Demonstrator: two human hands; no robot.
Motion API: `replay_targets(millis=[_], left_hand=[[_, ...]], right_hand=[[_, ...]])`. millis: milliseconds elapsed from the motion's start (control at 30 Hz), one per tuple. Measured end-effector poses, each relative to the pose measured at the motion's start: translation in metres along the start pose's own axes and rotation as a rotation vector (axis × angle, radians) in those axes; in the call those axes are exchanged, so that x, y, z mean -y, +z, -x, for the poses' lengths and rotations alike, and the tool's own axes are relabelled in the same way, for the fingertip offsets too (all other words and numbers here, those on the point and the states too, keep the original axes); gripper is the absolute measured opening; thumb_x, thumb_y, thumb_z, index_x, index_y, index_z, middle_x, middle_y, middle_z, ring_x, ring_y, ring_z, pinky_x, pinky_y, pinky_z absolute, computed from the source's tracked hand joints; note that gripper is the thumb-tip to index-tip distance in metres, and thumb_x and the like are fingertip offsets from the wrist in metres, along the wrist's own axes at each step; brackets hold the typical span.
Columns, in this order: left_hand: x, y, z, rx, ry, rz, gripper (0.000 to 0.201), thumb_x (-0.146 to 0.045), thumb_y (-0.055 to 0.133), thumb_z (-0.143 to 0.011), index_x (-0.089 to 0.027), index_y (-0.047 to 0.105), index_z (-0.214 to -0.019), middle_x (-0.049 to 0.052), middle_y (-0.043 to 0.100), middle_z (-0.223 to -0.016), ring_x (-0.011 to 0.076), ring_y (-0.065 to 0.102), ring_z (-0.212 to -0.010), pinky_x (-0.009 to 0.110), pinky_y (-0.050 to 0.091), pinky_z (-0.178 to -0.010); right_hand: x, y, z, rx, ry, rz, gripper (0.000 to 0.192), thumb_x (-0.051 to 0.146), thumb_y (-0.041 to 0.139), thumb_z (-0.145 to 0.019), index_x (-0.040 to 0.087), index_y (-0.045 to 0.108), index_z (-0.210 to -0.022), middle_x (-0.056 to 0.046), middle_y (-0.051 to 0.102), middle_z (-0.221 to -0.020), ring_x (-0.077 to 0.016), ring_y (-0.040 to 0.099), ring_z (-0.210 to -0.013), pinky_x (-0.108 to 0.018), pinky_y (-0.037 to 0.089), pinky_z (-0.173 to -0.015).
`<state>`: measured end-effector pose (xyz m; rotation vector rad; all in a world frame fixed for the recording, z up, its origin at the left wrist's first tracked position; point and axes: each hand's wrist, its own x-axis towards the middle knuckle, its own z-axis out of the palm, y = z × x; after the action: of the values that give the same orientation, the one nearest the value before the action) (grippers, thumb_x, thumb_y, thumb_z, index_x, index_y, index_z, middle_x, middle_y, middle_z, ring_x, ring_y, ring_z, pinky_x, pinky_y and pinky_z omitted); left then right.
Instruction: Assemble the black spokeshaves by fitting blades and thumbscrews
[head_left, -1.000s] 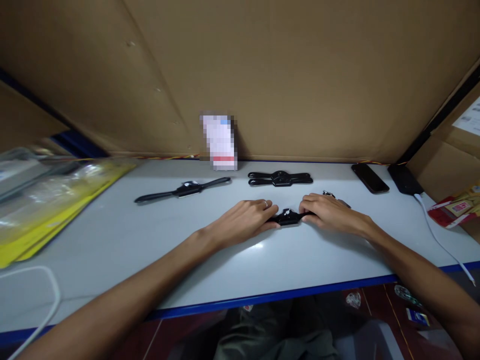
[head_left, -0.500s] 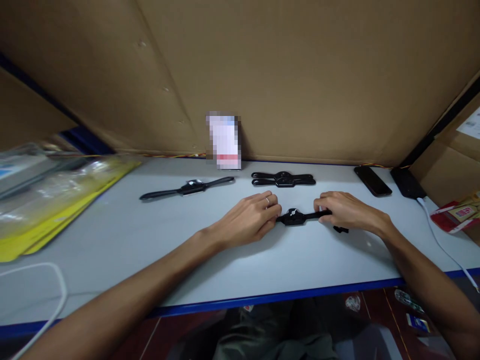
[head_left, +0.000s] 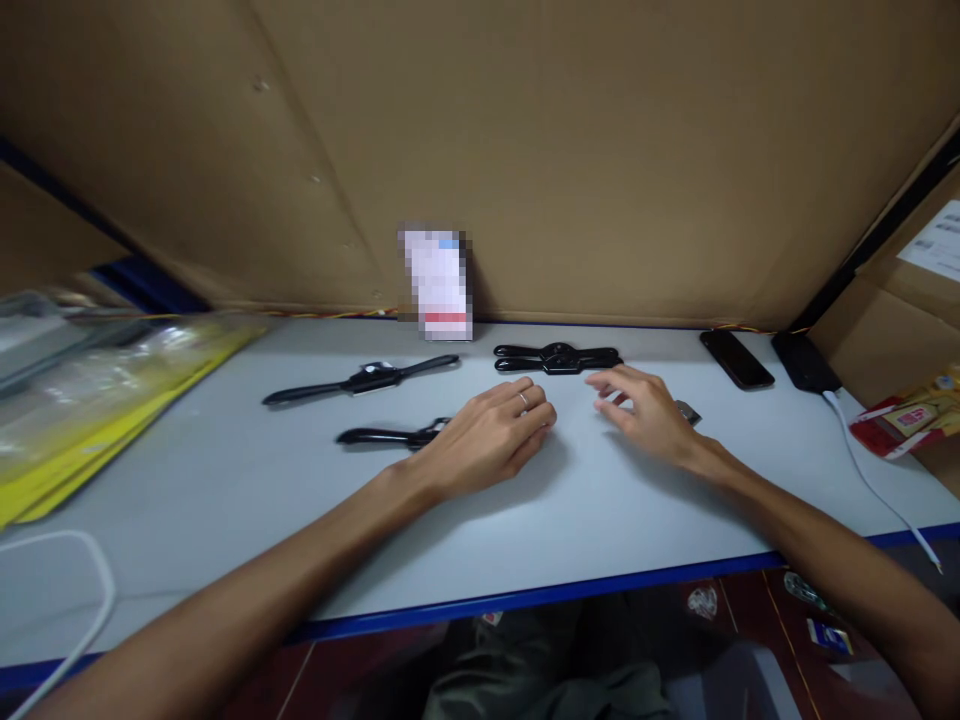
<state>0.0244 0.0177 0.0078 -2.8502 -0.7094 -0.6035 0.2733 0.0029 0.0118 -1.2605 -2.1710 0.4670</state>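
My left hand [head_left: 504,428] hovers low over the desk, a ring on one finger, its fingers curled; whatever may be in them is hidden. A black spokeshave [head_left: 386,438] lies beside that wrist, its right part covered by the hand and forearm. My right hand [head_left: 643,415] is just to the right, thumb and fingers apart with nothing visible between them. Behind its knuckles a small grey metal piece [head_left: 688,411] shows partly. Another black spokeshave [head_left: 367,378] lies further left. Two more spokeshaves [head_left: 559,358] rest side by side behind my hands.
A blurred-out upright card or screen [head_left: 444,290] leans on the cardboard wall [head_left: 525,160]. At the right are a dark phone [head_left: 737,360], a black device [head_left: 802,362] with a white cable and a red packet [head_left: 896,430]. Plastic-covered yellow sheets [head_left: 150,410] lie left.
The spokeshave that was between both hands now lies further left, by my left wrist. My right hand has let go, shifted left and up, and its fingers have spread.
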Motion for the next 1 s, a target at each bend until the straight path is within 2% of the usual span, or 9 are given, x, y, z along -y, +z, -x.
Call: replay_targets(millis=[100, 267, 333, 467, 600, 700, 800, 900, 1000], left_hand=[[0.007, 0.004, 0.001, 0.035, -0.034, 0.02, 0.029, -0.023, 0.037, -0.104, -0.015, 0.064, -0.095, 0.009, 0.064, -0.092, 0.022, 0.055, -0.085, 0.038, 0.052, -0.077], [0.017, 0.01, 0.002, 0.102, -0.118, 0.087, 0.028, -0.026, 0.039, -0.103, -0.016, 0.065, -0.108, 0.01, 0.065, -0.101, 0.024, 0.059, -0.096, 0.041, 0.054, -0.085], [0.02, 0.014, 0.003, 0.099, -0.156, 0.07, 0.03, -0.029, 0.041, -0.103, -0.017, 0.063, -0.12, 0.012, 0.065, -0.116, 0.0265, 0.06, -0.107, 0.045, 0.053, -0.092], [0.031, 0.024, 0.007, 0.091, -0.275, 0.039, 0.051, -0.041, 0.043, -0.103, -0.018, 0.044, -0.149, 0.017, 0.041, -0.159, 0.0337, 0.042, -0.144, 0.055, 0.04, -0.113], [0.046, 0.036, 0.012, 0.183, -0.357, 0.035, 0.065, -0.049, 0.039, -0.104, -0.014, 0.03, -0.158, 0.019, 0.027, -0.167, 0.0332, 0.025, -0.155, 0.056, 0.023, -0.124], [0.052, 0.037, 0.01, 0.194, -0.371, 0.017, 0.063, -0.047, 0.037, -0.105, -0.014, 0.033, -0.157, 0.018, 0.035, -0.164, 0.0321, 0.03, -0.153, 0.054, 0.025, -0.123], [0.053, 0.03, 0.006, 0.131, -0.368, -0.021, 0.053, -0.045, 0.041, -0.104, -0.015, 0.049, -0.146, 0.017, 0.058, -0.143, 0.0319, 0.05, -0.134, 0.051, 0.039, -0.113], [0.047, 0.019, 0.002, 0.143, -0.317, -0.021, 0.037, -0.043, 0.046, -0.102, -0.016, 0.068, -0.115, 0.013, 0.068, -0.108, 0.029, 0.06, -0.107, 0.045, 0.048, -0.095], [0.038, 0.009, 0.001, 0.223, -0.223, 0.05, 0.028, -0.038, 0.047, -0.101, -0.018, 0.066, -0.094, 0.009, 0.065, -0.095, 0.0233, 0.06, -0.089, 0.035, 0.048, -0.078]], right_hand=[[-0.016, -0.008, -0.002, -0.066, -0.022, 0.253, 0.031, 0.018, 0.053, -0.098, 0.019, 0.067, -0.125, -0.011, 0.07, -0.119, -0.027, 0.062, -0.113, -0.048, 0.051, -0.1], [-0.037, -0.006, -0.002, 0.05, -0.05, 0.427, 0.048, 0.025, 0.046, -0.101, 0.016, 0.051, -0.148, -0.015, 0.053, -0.151, -0.0333, 0.048, -0.14, -0.056, 0.043, -0.113], [-0.043, -0.003, -0.002, 0.106, -0.038, 0.45, 0.052, 0.028, 0.043, -0.102, 0.014, 0.046, -0.152, -0.016, 0.044, -0.159, -0.0346, 0.04, -0.147, -0.057, 0.039, -0.117], [-0.049, 0.001, -0.001, 0.148, -0.023, 0.464, 0.056, 0.033, 0.041, -0.103, 0.012, 0.042, -0.155, -0.017, 0.036, -0.164, -0.0347, 0.032, -0.152, -0.056, 0.033, -0.122], [-0.052, 0.0, -0.002, 0.16, -0.021, 0.447, 0.058, 0.036, 0.041, -0.104, 0.011, 0.04, -0.156, -0.019, 0.031, -0.165, -0.0355, 0.029, -0.153, -0.057, 0.03, -0.122], [-0.051, -0.003, -0.003, 0.159, -0.017, 0.423, 0.057, 0.037, 0.043, -0.103, 0.01, 0.043, -0.153, -0.02, 0.035, -0.163, -0.0359, 0.032, -0.152, -0.055, 0.03, -0.122], [-0.046, -0.008, -0.006, 0.104, -0.024, 0.329, 0.049, 0.037, 0.043, -0.103, 0.016, 0.05, -0.147, -0.017, 0.051, -0.154, -0.0342, 0.046, -0.142, -0.055, 0.037, -0.116], [-0.037, -0.014, -0.008, 0.028, 0.014, 0.152, 0.039, 0.035, 0.043, -0.102, 0.018, 0.058, -0.135, -0.013, 0.07, -0.127, -0.0293, 0.064, -0.116, -0.048, 0.048, -0.1], [-0.029, -0.019, -0.01, -0.025, 0.08, -0.043, 0.032, 0.035, 0.044, -0.101, 0.019, 0.065, -0.12, -0.006, 0.077, -0.094, -0.0218, 0.069, -0.086, -0.036, 0.051, -0.081]])
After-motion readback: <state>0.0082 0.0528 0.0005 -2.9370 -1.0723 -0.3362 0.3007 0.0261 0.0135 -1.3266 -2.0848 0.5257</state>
